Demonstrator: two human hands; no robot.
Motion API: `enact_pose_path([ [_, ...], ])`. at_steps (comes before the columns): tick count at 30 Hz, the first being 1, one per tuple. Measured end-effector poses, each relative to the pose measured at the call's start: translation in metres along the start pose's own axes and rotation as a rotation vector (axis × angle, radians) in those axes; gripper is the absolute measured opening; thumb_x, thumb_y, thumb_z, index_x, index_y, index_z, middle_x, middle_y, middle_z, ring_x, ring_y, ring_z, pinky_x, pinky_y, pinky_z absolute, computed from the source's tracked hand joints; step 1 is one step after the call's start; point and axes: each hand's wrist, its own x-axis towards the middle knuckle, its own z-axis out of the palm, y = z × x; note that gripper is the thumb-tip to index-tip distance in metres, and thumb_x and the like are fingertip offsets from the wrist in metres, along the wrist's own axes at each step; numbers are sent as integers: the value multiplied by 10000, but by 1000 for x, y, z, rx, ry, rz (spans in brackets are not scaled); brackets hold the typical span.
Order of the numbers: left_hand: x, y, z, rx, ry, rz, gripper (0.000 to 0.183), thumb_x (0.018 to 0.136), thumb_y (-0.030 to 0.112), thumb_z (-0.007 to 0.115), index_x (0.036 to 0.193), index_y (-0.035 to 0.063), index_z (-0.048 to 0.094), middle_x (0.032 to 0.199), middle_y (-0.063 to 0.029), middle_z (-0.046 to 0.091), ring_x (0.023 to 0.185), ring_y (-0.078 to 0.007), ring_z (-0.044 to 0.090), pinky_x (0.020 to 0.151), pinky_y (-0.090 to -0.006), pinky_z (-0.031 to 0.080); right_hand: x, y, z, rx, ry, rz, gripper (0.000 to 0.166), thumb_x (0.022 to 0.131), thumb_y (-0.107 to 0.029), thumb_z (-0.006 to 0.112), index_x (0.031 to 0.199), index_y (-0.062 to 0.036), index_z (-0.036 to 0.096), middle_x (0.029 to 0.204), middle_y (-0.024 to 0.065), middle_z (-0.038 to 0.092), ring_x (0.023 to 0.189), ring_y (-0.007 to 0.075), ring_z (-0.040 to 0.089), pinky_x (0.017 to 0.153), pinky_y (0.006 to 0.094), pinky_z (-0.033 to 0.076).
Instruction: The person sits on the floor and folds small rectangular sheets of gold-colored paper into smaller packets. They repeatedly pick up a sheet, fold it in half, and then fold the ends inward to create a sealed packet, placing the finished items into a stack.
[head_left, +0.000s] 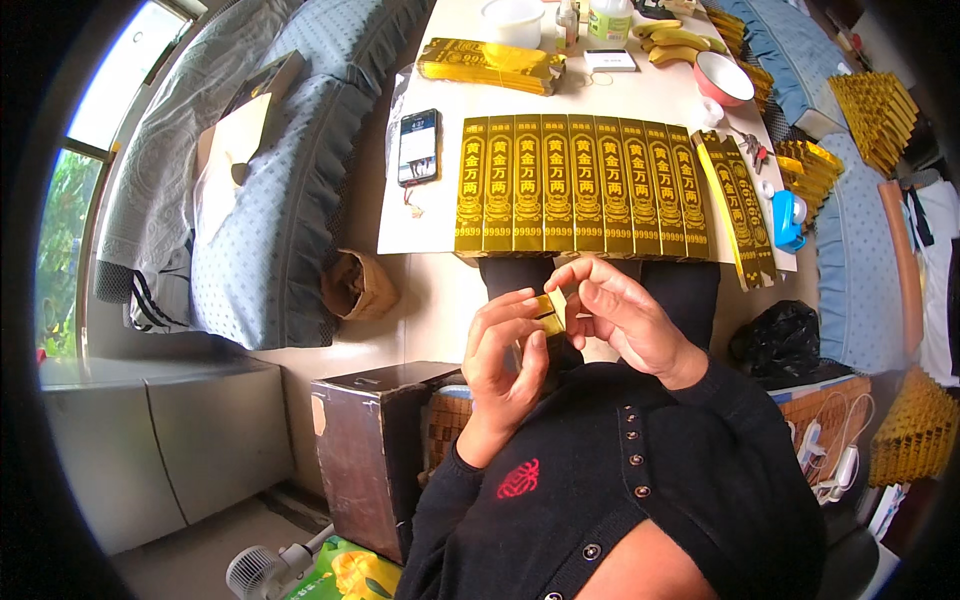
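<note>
Above my lap, my left hand (506, 341) grips a small gold paper box (549, 319) near its open end. The fingers of my right hand (626, 319) are at a pale flap of that end, thumb and index finger bent around it. Most of the box's length is hidden by my left hand. Just beyond, at the table's near edge, a row of several long gold paper boxes (574, 187) lies side by side, printed with dark characters. To the right of the row is a stack of flat gold card strips (735, 206), slightly tilted.
A phone (418, 146) rests left on the white table (409, 232). Farther back are a banded gold bundle (487, 67), bananas (671, 41) and a pink bowl (722, 79). Keys (754, 146) and a blue tape dispenser (787, 221) are at right. Cushioned sofas (277, 217) flank the table.
</note>
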Motion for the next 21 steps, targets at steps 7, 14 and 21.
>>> enact_pose_path([
  [7,-4,9,11,-115,35,-71,323,815,53,800,1076,29,611,1124,-177,650,1083,-343,646,936,-410,510,-4,-4,3,23,21,107,139,956,-132,698,1050,-72,614,912,-30,601,707,20,516,532,163,387],
  [14,-4,38,-7,75,-237,-359,622,691,130,908,1235,20,628,1162,-124,707,1035,-278,699,923,-363,527,-13,-21,4,-244,-9,119,145,932,-118,711,985,-64,587,821,-20,598,670,31,532,567,193,443],
  [21,21,57,-14,359,-249,35,565,637,-43,815,1175,30,659,1149,-139,718,1117,-306,690,925,-383,548,-25,-29,17,-376,32,-74,159,881,-56,730,867,-65,572,827,-39,523,708,36,493,622,211,423],
])
